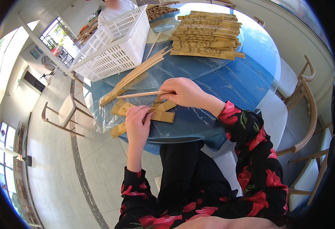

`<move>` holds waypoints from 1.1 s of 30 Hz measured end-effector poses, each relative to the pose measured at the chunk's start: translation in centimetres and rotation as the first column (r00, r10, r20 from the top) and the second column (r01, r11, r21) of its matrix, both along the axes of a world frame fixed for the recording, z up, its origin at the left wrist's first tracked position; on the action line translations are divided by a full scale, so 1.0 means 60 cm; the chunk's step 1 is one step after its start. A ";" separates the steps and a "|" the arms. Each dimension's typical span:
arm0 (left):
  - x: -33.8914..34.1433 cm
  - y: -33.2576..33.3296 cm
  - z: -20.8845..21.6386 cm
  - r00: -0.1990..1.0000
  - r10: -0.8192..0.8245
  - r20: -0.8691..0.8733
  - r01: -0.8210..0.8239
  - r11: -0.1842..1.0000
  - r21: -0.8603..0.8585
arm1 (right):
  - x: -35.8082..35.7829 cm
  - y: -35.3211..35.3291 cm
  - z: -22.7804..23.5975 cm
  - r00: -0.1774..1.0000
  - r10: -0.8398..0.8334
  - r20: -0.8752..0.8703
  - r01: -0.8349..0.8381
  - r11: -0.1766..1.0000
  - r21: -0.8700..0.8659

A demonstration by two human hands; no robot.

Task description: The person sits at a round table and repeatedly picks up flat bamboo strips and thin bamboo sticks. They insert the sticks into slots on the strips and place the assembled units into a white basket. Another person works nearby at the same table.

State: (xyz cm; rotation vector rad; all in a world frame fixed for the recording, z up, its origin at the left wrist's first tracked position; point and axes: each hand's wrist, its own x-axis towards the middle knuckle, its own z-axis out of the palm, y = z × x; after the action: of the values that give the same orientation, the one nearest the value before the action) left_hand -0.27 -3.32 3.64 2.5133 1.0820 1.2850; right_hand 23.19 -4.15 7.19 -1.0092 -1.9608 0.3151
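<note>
My right hand (186,92) is closed around the thick end of a pair of pale wooden chopsticks (139,94), whose thin ends point left above the table. Below it, my left hand (137,118) pinches a gold paper chopstick sleeve (156,104) that rises toward my right fingers. Whether the right fingers also grip the sleeve is hidden. Other gold sleeves (163,116) lie crossed under and beside my left hand, near the table's front edge. Just beyond, a bundle of loose chopsticks (141,71) rests slantwise, its near end over another gold sleeve (112,97).
The round table (236,84) has a blue marbled cover under clear plastic. A white slotted crate (112,57) stands at the back left, a big stack of gold sleeves (207,34) at the back right. Chairs (307,110) surround the table; a person (116,10) sits across.
</note>
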 end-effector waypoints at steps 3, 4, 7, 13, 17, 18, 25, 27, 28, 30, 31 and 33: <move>0.002 -0.015 0.001 0.981 0.193 0.005 -0.190 0.961 0.198 | 0.021 0.006 0.022 0.957 -0.138 -0.255 0.126 0.990 -0.062; 0.008 -0.017 0.002 0.975 0.220 0.020 -0.219 0.950 0.222 | 0.037 0.012 0.021 0.938 -0.184 -0.292 0.178 0.983 -0.046; 0.009 -0.021 0.002 0.964 0.256 0.074 -0.266 0.942 0.204 | 0.042 0.030 0.015 0.833 -0.167 -0.527 0.188 0.982 -0.015; 0.001 -0.011 0.001 0.574 0.089 0.814 0.436 0.808 -0.396 | 0.048 0.019 0.019 0.920 -0.238 -0.313 0.184 0.964 -0.194; 0.018 0.010 -0.010 0.310 0.185 0.932 0.713 0.603 -0.357 | 0.039 0.017 0.021 0.962 -0.085 -0.260 -0.013 0.935 -0.355; 0.022 0.012 -0.014 0.315 0.187 0.931 0.708 0.606 -0.362 | 0.034 0.007 0.027 0.959 -0.058 -0.278 -0.063 0.911 -0.409; 0.055 -0.012 -0.006 0.398 0.208 0.894 0.628 0.648 -0.431 | 0.031 -0.007 0.021 0.982 0.057 -0.183 -0.127 0.906 -0.404; 0.054 -0.019 -0.003 0.424 0.190 0.886 0.632 0.638 -0.440 | 0.027 -0.014 0.025 0.986 0.076 -0.151 -0.136 0.885 -0.444; 0.053 -0.020 -0.005 0.469 0.154 0.870 0.635 0.626 -0.453 | 0.025 -0.016 0.025 0.987 0.086 -0.135 -0.139 0.875 -0.464; 0.050 -0.020 -0.006 0.551 0.077 0.831 0.640 0.600 -0.480 | 0.020 -0.018 0.021 0.968 0.126 -0.219 -0.221 0.843 -0.490; 0.051 -0.020 -0.008 0.562 0.070 0.824 0.630 0.609 -0.481 | 0.019 -0.019 0.020 0.955 0.144 -0.260 -0.261 0.826 -0.500; 0.057 -0.022 -0.011 0.583 0.055 0.810 0.610 0.629 -0.482 | 0.020 -0.021 0.025 0.956 0.167 -0.241 -0.271 0.815 -0.512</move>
State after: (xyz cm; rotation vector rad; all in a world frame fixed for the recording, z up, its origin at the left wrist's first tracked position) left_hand 3.13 -4.66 3.00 1.2099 0.6565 1.2468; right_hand 24.41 -5.40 8.67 -1.0469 -1.8517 1.1101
